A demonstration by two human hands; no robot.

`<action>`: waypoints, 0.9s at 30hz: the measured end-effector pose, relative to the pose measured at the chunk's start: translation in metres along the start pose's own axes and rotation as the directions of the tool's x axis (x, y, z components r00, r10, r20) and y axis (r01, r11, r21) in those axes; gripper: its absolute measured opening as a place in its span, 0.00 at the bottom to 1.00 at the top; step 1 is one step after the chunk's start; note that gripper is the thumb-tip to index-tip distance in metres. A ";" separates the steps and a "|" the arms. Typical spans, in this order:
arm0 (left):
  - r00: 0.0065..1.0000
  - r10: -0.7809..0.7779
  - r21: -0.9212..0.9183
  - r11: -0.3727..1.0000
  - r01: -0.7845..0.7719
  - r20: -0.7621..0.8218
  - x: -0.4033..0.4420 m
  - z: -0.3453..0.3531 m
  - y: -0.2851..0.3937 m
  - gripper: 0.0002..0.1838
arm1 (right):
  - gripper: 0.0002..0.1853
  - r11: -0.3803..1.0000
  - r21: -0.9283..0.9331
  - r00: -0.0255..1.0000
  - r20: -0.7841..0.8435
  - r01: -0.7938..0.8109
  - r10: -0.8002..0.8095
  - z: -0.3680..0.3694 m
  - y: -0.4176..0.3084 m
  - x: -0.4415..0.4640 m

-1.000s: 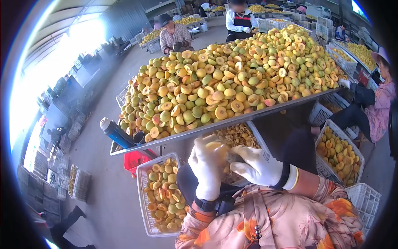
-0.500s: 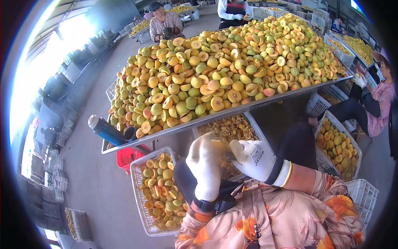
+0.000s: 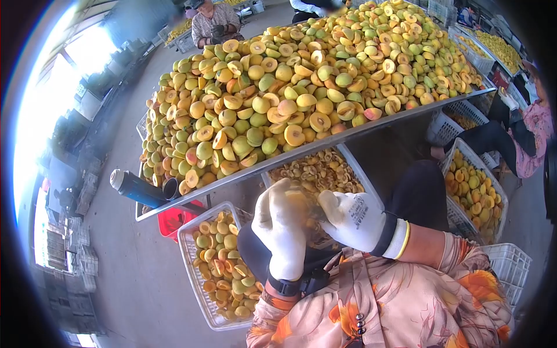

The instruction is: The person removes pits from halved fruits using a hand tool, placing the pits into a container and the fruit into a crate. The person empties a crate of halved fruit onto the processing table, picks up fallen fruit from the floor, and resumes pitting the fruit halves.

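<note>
My left hand (image 3: 281, 235), in a white glove, is closed with its fingers curled around a blurred yellow fruit half (image 3: 300, 203). Facing it, my right hand (image 3: 355, 221) is also gloved and closed, thumb up, near the same fruit; whatever its fingers hold is hidden. Below both hands stands a crate (image 3: 366, 184) of small, torn-looking fruit pieces (image 3: 316, 168). In front of me, a metal-edged table (image 3: 325, 141) bears a big heap of halved yellow-green fruit (image 3: 255, 110), apricot- or peach-like, some showing pit hollows.
A white crate of fruit halves (image 3: 229, 267) stands to my left, another (image 3: 473, 194) to my right. On the table's near left corner lies a blue thermos (image 3: 138, 188), above a red bucket (image 3: 173, 221). Co-workers sit at the far side (image 3: 216, 23) and right (image 3: 531, 130).
The view has tilted slightly down and shifted right, so the table and heap appear higher and further left. Both hands stay close together around the fruit.
</note>
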State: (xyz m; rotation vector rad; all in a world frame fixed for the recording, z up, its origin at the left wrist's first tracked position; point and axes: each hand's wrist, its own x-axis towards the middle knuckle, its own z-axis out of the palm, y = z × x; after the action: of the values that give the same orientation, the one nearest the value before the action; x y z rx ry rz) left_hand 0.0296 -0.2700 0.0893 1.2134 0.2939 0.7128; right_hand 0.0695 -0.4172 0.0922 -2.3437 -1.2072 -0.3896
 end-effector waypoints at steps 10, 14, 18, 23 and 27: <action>0.997 0.075 0.130 0.989 -0.074 -0.003 0.008 0.014 0.003 0.23 | 0.13 0.897 0.423 0.991 0.083 -0.131 0.106 0.030 0.007 0.001; 0.999 -0.046 0.139 0.989 0.045 0.006 0.016 0.015 0.001 0.26 | 0.13 0.853 0.485 0.976 0.184 -0.190 0.112 0.026 0.018 0.007; 1.000 -0.028 0.054 0.998 0.028 -0.016 0.024 0.023 -0.010 0.30 | 0.13 0.933 0.326 0.979 0.180 -0.153 0.098 0.016 0.027 0.018; 0.989 -0.146 -0.151 0.978 0.145 -0.001 0.028 0.023 -0.022 0.30 | 0.14 0.945 0.312 0.993 -0.030 -0.096 0.111 0.026 0.027 0.019; 0.997 -0.069 -0.023 0.997 0.069 -0.024 0.027 0.027 -0.024 0.31 | 0.13 0.954 0.279 0.994 -0.005 -0.105 0.111 0.031 0.031 0.018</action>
State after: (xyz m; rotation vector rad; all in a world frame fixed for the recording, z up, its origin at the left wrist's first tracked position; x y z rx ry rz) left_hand 0.0730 -0.2770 0.0806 1.1682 0.3461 0.6703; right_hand 0.1059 -0.4040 0.0651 -2.1441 -1.0437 -0.1918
